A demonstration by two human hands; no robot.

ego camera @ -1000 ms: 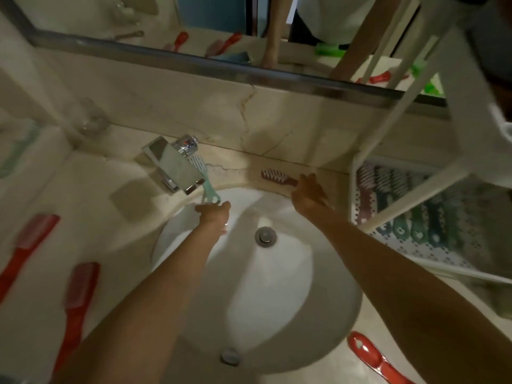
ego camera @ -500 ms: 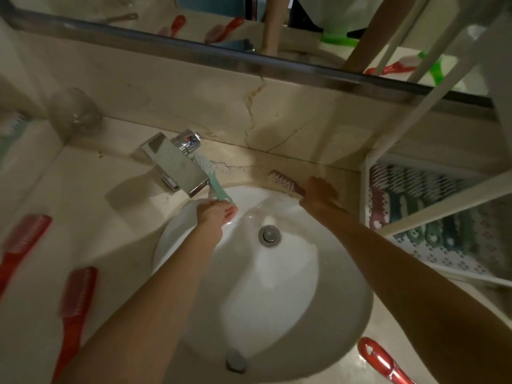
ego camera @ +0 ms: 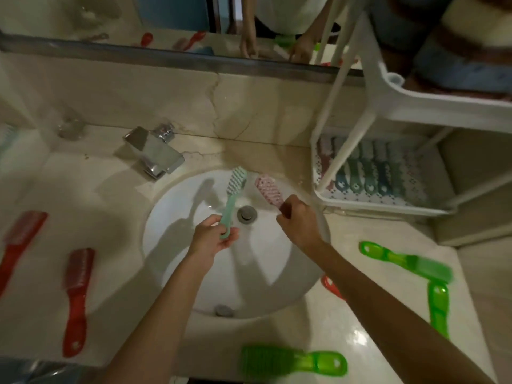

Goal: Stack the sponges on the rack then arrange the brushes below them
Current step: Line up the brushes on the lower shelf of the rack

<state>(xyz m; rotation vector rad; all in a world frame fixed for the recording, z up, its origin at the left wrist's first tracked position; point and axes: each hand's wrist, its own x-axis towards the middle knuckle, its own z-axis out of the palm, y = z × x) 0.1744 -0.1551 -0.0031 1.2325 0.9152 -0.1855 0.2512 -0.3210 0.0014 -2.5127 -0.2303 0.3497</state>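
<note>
My left hand [ego camera: 213, 234] grips the handle of a mint-green brush [ego camera: 232, 198] above the white sink basin [ego camera: 194, 273], bristle head pointing away from me. My right hand [ego camera: 296, 220] grips the handle of a pink brush [ego camera: 267, 189] beside it, also over the basin. The white rack [ego camera: 388, 106] stands to the right of the sink. Its lower shelf [ego camera: 415, 200] holds a row of several brushes [ego camera: 368, 170] lying side by side. Brown and blue sponges [ego camera: 457, 51] sit on the rack's upper shelf.
Two red brushes [ego camera: 76, 297] lie on the counter to the left. Green brushes lie to the right [ego camera: 407, 261] and at the front edge [ego camera: 293, 361]. A chrome tap [ego camera: 153, 153] stands behind the basin, a glass [ego camera: 69, 126] at far left, a mirror above.
Both hands have picked their brushes up from behind the basin and drawn them toward me over the sink. The view has tilted down, showing the green brushes.
</note>
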